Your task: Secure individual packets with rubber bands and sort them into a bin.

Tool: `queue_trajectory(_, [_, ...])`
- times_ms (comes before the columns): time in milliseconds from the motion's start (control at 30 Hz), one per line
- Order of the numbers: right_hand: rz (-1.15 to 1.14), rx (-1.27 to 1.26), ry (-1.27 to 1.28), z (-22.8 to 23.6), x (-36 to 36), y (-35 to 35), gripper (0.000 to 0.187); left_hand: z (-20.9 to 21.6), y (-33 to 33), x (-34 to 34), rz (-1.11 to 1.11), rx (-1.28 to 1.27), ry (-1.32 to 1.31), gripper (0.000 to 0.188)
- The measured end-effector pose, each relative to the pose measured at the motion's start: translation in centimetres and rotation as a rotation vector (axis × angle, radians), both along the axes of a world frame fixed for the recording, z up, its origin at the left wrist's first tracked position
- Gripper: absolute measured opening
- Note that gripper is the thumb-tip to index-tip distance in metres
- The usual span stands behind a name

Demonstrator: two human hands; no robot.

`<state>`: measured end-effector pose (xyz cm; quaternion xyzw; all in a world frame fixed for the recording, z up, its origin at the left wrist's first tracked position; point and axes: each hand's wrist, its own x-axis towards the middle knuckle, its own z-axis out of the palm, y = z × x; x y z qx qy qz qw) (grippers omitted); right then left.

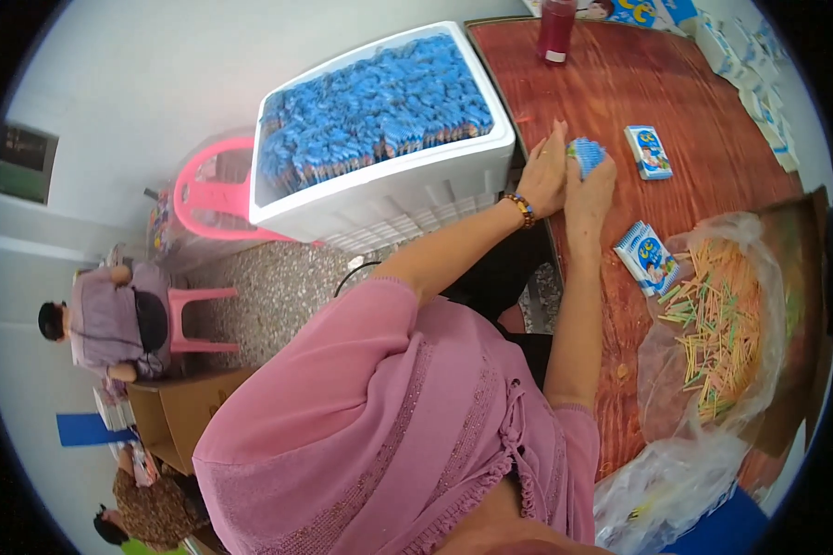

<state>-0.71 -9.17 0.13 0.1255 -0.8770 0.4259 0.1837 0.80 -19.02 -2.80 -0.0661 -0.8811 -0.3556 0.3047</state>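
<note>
Over the table's left edge, a small blue-and-white striped packet [587, 155] is held upright between my two hands. My right hand [590, 199] is closed round its lower part, thumb and fingers on its sides. Against its left side presses my left hand [544, 174], fingers together, with a beaded bracelet at the wrist; its thumb is hidden. A flat blue-and-white packet [649, 153] lies to the right of my hands. Nearer to me is a small stack of similar packets [646, 259], touching a clear plastic bag [657, 370] of thin pastel sticks [713, 324].
Left of the reddish wooden table [611, 92], a white foam box [389, 199] full of blue packets [370, 106] stands by a pink chair [215, 190]. A bottle of dark red liquid [555, 32] stands at the back. Two people [111, 314] sit far left near a cardboard box [180, 407].
</note>
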Motion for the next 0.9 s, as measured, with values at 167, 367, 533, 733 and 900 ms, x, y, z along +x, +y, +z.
queue_trajectory(167, [0.07, -0.093, -0.077, 1.2, -0.3, 1.4, 0.043, 0.5, 1.3, 2.9, 0.11, 0.007, 0.127, 0.077])
queue_trajectory(367, [-0.029, 0.244, -0.051, 1.4, -0.8, 1.6, 0.056, -0.1, 0.7, 3.0, 0.095, 0.126, 0.07, 0.054])
queue_trajectory(533, [-0.002, 0.006, -0.315, 4.7, 0.1, -1.6, 0.053, 2.0, -2.3, 3.0, 0.12, 0.199, 0.146, 0.051])
queue_trajectory(733, [0.386, -0.108, -0.317, 9.8, 2.7, -17.8, 0.04, 8.6, -18.5, 9.7, 0.391, -0.008, 0.075, 0.049])
queue_trajectory(900, [0.8, -0.051, -0.563, 7.8, 9.0, -31.8, 0.054, 9.0, -29.5, 21.0, 0.647, -0.061, -0.075, 0.05])
